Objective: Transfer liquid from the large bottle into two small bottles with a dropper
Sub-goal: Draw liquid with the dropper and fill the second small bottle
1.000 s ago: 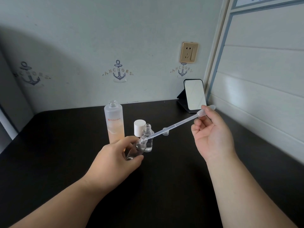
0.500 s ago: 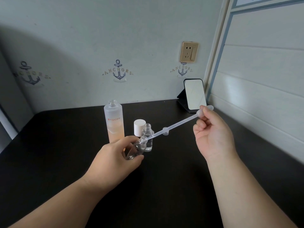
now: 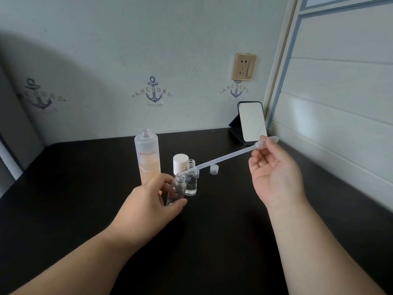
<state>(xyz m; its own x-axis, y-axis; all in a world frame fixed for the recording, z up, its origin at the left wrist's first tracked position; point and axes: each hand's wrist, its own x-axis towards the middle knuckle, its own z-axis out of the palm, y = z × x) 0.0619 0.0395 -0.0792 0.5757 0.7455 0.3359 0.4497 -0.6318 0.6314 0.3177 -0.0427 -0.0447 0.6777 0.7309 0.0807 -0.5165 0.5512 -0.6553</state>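
Frosted plastic with peach-coloured liquid in its lower half, the large bottle (image 3: 148, 156) stands uncapped on the black table (image 3: 63, 188), left of centre and far from me. Just right of it and nearer, my left hand (image 3: 148, 207) grips one small clear bottle (image 3: 177, 189) between thumb and fingers, tilting it so its open neck leans toward the right. A white cap (image 3: 180, 163) stands upright behind that hand, and the second small bottle (image 3: 191, 179) stands upright on the table just beside the tilted one, open at the top and partly filled with clear liquid. The dropper (image 3: 221, 159) slants down from upper right to lower left, its thin tip at the mouth of the tilted bottle. A small clear cap (image 3: 214, 169) lies on the table beyond the dropper's stem. Further right, my right hand (image 3: 274, 173) pinches the dropper's bulb between thumb and forefinger, the other fingers loosely curled. Far right, a small mirror (image 3: 252, 122) leans on its stand near the wall, below a gold wall socket (image 3: 244, 66).
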